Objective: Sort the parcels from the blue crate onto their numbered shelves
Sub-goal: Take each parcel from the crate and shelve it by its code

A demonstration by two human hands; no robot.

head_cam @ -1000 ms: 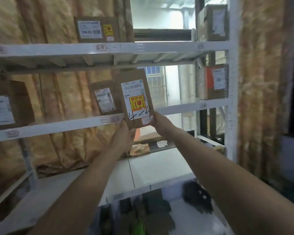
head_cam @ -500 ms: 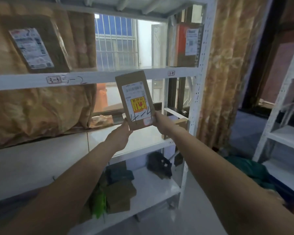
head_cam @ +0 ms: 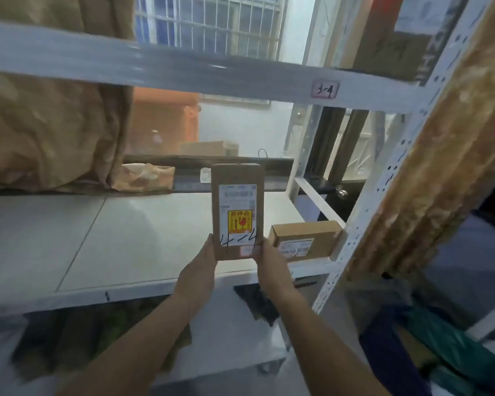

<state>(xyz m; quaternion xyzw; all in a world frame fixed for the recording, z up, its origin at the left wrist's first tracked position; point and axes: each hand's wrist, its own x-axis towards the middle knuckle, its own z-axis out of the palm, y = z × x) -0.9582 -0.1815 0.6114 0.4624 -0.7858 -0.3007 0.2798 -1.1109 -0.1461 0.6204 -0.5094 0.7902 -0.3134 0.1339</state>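
A flat brown cardboard parcel (head_cam: 237, 195) with a white label, a yellow fragile sticker and "4-4" handwritten on it is held upright over the front of a white shelf board (head_cam: 132, 238). My left hand (head_cam: 199, 270) grips its lower left edge. My right hand (head_cam: 269, 264) grips its lower right corner. A small brown box (head_cam: 305, 238) with a label lies on the same shelf board, just right of the parcel, against the upright post. The beam above carries a tag reading "3-4" (head_cam: 325, 89).
The white perforated upright post (head_cam: 383, 190) stands at the right with a gold curtain (head_cam: 452, 167) behind it. Crumpled brown wrapping (head_cam: 49, 132) fills the back left of the shelf. Dark parcels (head_cam: 257, 304) lie on the shelf below. Blue and green bags (head_cam: 429, 347) sit at the lower right.
The view dropped by a shelf level and closed in. The parcel, still held in both hands, came down from in front of the 3-4 beam to the shelf board below it.
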